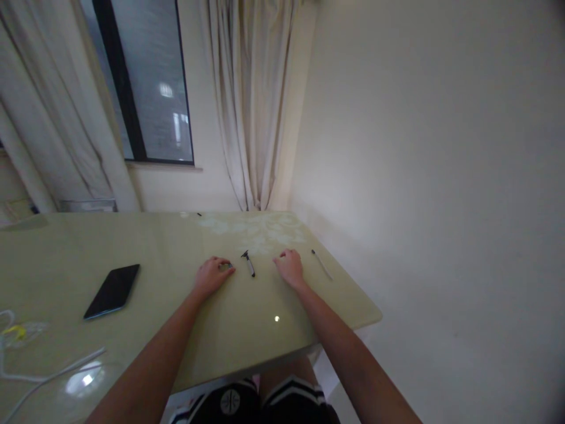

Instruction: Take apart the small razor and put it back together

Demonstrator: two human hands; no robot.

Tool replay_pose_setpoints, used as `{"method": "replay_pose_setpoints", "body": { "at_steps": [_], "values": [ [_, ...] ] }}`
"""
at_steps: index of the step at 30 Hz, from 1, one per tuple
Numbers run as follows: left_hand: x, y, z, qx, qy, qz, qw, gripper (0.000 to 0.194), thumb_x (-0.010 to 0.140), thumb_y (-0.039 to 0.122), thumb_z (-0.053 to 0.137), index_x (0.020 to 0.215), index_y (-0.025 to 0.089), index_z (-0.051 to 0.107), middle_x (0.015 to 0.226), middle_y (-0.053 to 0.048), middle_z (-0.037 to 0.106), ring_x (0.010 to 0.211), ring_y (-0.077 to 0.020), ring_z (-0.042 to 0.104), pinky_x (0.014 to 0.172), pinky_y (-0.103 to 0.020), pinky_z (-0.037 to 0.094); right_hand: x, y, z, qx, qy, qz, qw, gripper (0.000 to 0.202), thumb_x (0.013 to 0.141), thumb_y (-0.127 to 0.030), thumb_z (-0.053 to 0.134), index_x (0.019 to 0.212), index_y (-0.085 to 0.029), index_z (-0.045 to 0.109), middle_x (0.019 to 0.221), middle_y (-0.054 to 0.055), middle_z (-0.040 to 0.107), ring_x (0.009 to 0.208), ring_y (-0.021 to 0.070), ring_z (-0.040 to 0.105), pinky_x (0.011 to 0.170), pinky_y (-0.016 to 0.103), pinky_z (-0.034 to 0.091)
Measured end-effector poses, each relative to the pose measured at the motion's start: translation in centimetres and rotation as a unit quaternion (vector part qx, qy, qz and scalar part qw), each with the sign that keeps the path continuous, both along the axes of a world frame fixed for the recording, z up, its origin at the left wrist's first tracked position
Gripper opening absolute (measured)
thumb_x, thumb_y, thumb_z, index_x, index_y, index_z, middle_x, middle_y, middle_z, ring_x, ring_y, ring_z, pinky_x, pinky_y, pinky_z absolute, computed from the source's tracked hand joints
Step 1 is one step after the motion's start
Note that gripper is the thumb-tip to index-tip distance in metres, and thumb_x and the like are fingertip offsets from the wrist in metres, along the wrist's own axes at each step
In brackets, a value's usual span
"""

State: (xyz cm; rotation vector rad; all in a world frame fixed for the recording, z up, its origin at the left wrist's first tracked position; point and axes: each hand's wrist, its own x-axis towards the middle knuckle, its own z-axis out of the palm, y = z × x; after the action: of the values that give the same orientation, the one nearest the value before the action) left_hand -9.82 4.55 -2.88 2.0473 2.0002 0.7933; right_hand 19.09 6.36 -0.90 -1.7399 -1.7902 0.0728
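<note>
A razor [249, 265] with a grey and black handle lies between my two hands, its dark head pointing away from me. To its left, my left hand [212, 275] rests on the table, thumb and fingers curved together. A small bluish thing [230, 265] shows at those fingertips, too small to name. My right hand [290, 268] rests to the right of the razor with its fingers curled in; whatever may be under them is hidden. Farther right lies a thin white stick with a dark end [322, 265], like a toothbrush, apart from the hand.
A black tablet [112, 290] lies left on the pale table [229, 330]. White cables [53, 374] and a clear bag with something yellow [18, 333] are at the near left. A small dark piece [199, 214] sits by the far edge. A wall [419, 206] borders the right side.
</note>
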Motion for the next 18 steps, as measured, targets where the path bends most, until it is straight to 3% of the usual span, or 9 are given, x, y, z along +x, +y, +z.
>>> {"method": "replay_pose_setpoints", "body": {
  "at_steps": [3, 5, 8, 12, 18],
  "values": [
    [0.1, 0.1, 0.0, -0.001, 0.001, 0.006, 1.000, 0.039, 0.088, 0.050, 0.063, 0.111, 0.022, 0.077, 0.116, -0.011, 0.071, 0.103, -0.0264, 0.069, 0.092, -0.038, 0.049, 6.8, -0.1, 0.4, 0.032, -0.088, -0.088, 0.992, 0.030, 0.085, -0.027, 0.070, 0.113, -0.015, 0.070, 0.120, 0.018, 0.064, 0.116, 0.0319, 0.057, 0.093, 0.038, 0.044],
    [0.1, 0.3, -0.1, -0.003, 0.008, 0.011, 1.000, 0.039, 0.088, 0.051, 0.062, 0.111, 0.023, 0.077, 0.117, -0.010, 0.071, 0.104, -0.0273, 0.068, 0.093, -0.039, 0.049, 10.3, -0.4, 0.1, 0.019, -0.096, -0.134, 0.986, 0.034, 0.084, -0.021, 0.069, 0.116, -0.013, 0.069, 0.123, 0.022, 0.062, 0.115, 0.0339, 0.056, 0.090, 0.038, 0.044],
    [0.0, 0.5, -0.3, -0.007, 0.015, 0.014, 1.000, 0.039, 0.089, 0.052, 0.061, 0.110, 0.023, 0.077, 0.119, -0.010, 0.071, 0.108, -0.0283, 0.067, 0.093, -0.039, 0.048, 12.6, -0.7, -0.8, -0.025, -0.065, -0.119, 0.990, 0.020, 0.087, -0.011, 0.058, 0.101, -0.013, 0.072, 0.105, 0.019, 0.067, 0.099, 0.0278, 0.062, 0.084, 0.034, 0.044],
    [0.0, 0.4, -0.5, 0.013, 0.035, 0.008, 0.999, 0.043, 0.092, 0.052, 0.058, 0.120, 0.023, 0.072, 0.119, -0.011, 0.071, 0.114, -0.0303, 0.064, 0.095, -0.041, 0.047, 10.1, 0.0, -1.6, -0.017, -0.043, -0.064, 0.997, 0.025, 0.086, -0.003, 0.050, 0.093, -0.014, 0.072, 0.097, 0.015, 0.069, 0.088, 0.0225, 0.064, 0.077, 0.030, 0.043],
    [-0.2, 0.2, -0.8, 0.021, 0.040, -0.002, 0.999, 0.039, 0.094, 0.047, 0.057, 0.120, 0.023, 0.072, 0.116, -0.010, 0.071, 0.111, -0.0273, 0.064, 0.096, -0.039, 0.047, -0.6, 2.0, -2.4, 0.013, -0.008, 0.065, 0.998, 0.025, 0.085, -0.003, 0.053, 0.093, -0.018, 0.070, 0.097, 0.009, 0.069, 0.088, 0.0192, 0.062, 0.077, 0.027, 0.043]
  ]
}}
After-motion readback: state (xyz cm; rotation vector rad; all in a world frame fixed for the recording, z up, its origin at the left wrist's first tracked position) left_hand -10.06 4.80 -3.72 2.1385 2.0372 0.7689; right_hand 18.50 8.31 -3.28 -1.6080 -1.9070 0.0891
